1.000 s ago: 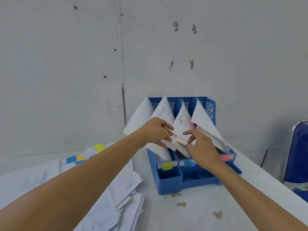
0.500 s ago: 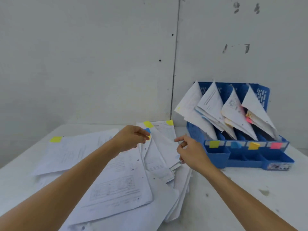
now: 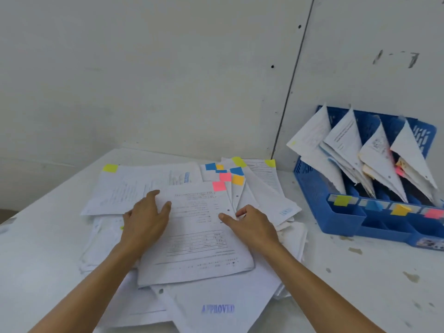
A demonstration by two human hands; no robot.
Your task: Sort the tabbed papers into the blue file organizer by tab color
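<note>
Away from the blue file organizer [image 3: 346, 219] and back down on the loose pile [image 3: 264, 203].

A moment ago hovering above the papers, now planted on the top sheet [image 3: 199, 236], with its pink tab [image 3: 219, 186] at the far corner. Left hand [image 3: 146, 222] spread flat with straight fingers, pressing the sheet's left edge and gripping nothing. Right hand [image 3: 252, 224] with thumb laid on the sheet and fingers bent at its right edge; tucked under or not, cannot tell. Not lifted yet, well apart from the organizer; probably bound for the pink-labelled slot [image 3: 433, 213].
</note>
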